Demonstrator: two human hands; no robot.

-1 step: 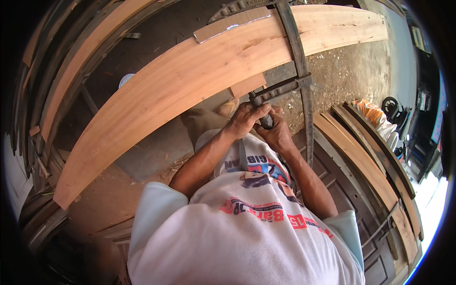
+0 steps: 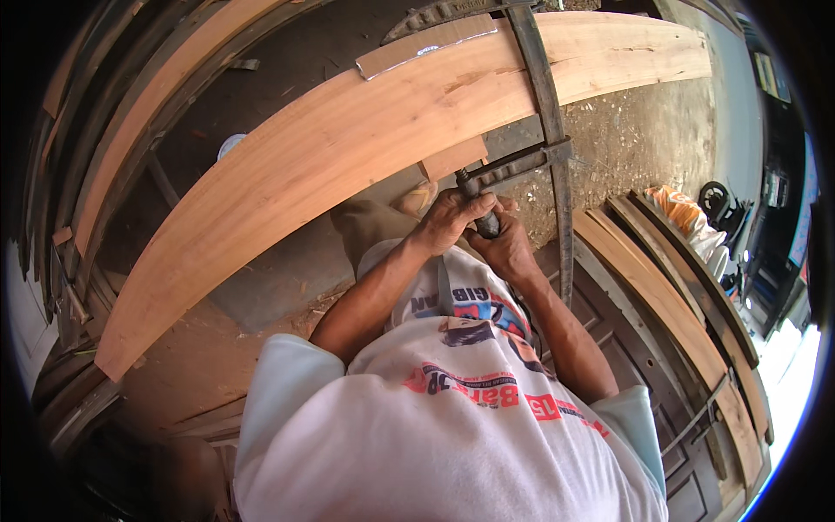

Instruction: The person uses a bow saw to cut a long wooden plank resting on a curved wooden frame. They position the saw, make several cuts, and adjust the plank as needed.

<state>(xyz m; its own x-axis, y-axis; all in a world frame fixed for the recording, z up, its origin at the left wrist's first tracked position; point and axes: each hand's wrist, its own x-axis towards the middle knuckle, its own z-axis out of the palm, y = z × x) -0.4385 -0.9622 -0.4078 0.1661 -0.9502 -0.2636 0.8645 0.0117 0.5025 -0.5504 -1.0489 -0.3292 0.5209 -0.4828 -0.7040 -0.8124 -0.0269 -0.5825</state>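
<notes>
Across the view lies a long, pale wooden plank (image 2: 322, 152). A dark metal bar clamp (image 2: 541, 83) crosses it right of the middle. Between the clamp's screw and the plank's near edge sits a small wood block (image 2: 456, 158); a strip of cardboard (image 2: 426, 48) lies along the far edge, near the clamp's other jaw. Both hands are closed around the clamp's dark handle (image 2: 489, 226). My left hand (image 2: 446, 217) wraps it from the left, its thumb over the top. Against its right side, my right hand (image 2: 507, 244) grips, fingers partly hidden.
Several boards (image 2: 148, 113) are stacked at the left. More planks (image 2: 661, 291) lean at the right, over a dark panelled door (image 2: 622, 348). Wood chips litter the ground (image 2: 635, 143) beyond the clamp. An orange-and-white bag (image 2: 687, 222) rests at the far right.
</notes>
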